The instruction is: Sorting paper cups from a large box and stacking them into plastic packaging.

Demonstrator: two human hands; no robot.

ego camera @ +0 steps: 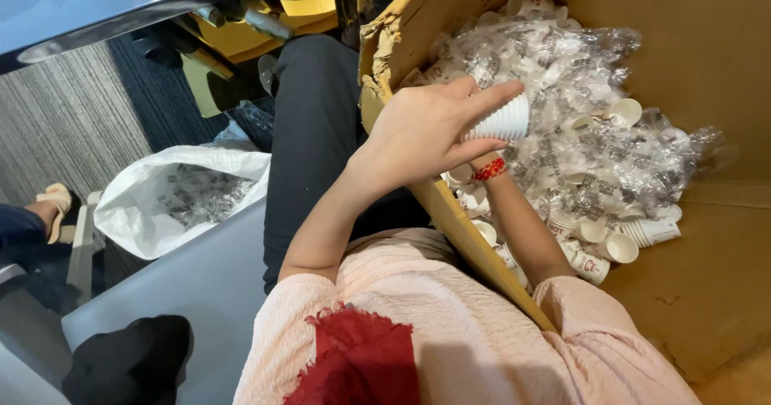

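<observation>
- The left hand (426,132) reached over the torn edge of a large cardboard box (707,59), its grip closed around a stack of white ribbed paper cups (502,120), fingers laid along the top and thumb beneath.
- The stack lay on its side in that hand, rims pointing toward the inside of the box, just above the box's near wall.
- The right hand was hidden behind the left hand and the stack; only its forearm and the wrist with a red beaded bracelet (489,169) showed, rising from inside the box, so I cannot tell how its grip stood.
- Inside the box lay a heap of crumpled clear plastic wrappers (578,132) with dark printing, filling most of its far side.
- Loose paper cups (622,248) lay scattered among and below the wrappers, some on their sides with open mouths showing, some nested in short stacks near the right forearm.
- The person wore a pale pink top (482,333) with a red cloth (361,365) lying over the front.
- To the left, on the floor beside the dark trouser leg, stood an open white bag (144,212) holding more crumpled clear wrappers.
- A dark tabletop (96,3) edge ran across the upper left, with grey striped carpet (64,124) below it.
- At the far left another person's foot in a tan sandal (56,204) showed, well apart from the box.
</observation>
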